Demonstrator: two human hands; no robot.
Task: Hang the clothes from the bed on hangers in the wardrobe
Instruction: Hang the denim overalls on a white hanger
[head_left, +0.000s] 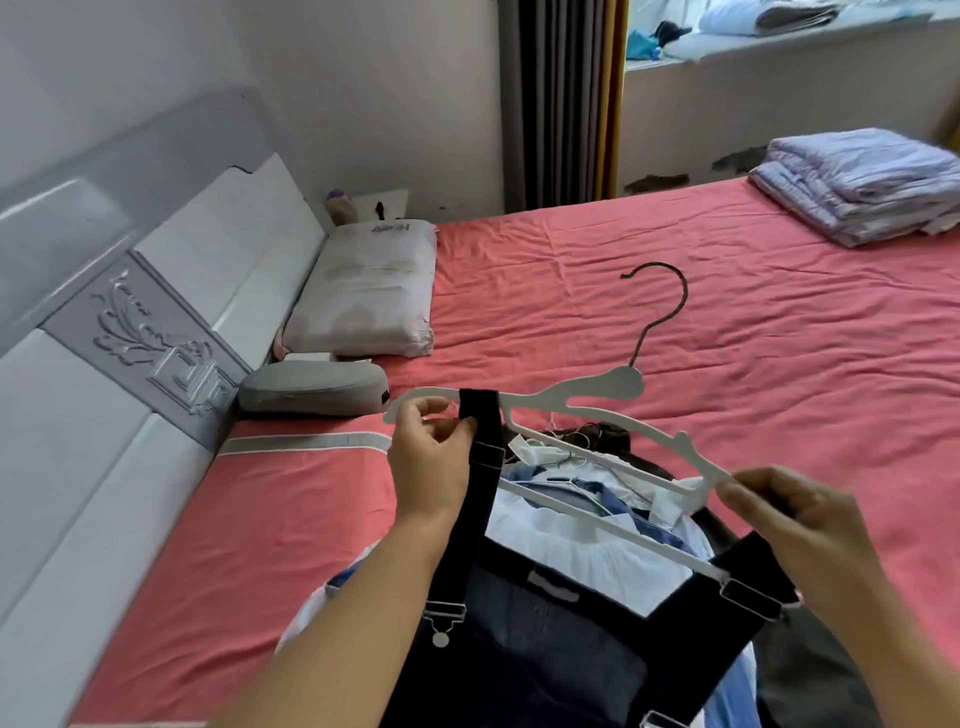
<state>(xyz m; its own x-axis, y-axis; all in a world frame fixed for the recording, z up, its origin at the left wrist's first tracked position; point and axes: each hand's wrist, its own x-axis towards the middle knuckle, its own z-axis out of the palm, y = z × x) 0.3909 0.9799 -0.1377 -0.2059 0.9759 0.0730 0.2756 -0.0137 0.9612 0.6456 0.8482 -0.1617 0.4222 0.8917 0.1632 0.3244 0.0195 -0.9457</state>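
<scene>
Soft daylight from the window (779, 31) at upper right; wide-angle bending at edges, slight blur.

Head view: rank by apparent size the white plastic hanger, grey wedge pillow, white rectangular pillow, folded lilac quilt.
1. White plastic hanger, widest span, though nearest the camera
2-3. Folded lilac quilt and white rectangular pillow, too alike to rank; quilt cropped
4. Grey wedge pillow

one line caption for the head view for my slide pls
Over a pink bed, the left hand pinches a dark dungaree strap looped on a white hanger; the right hand holds its other end.
</scene>
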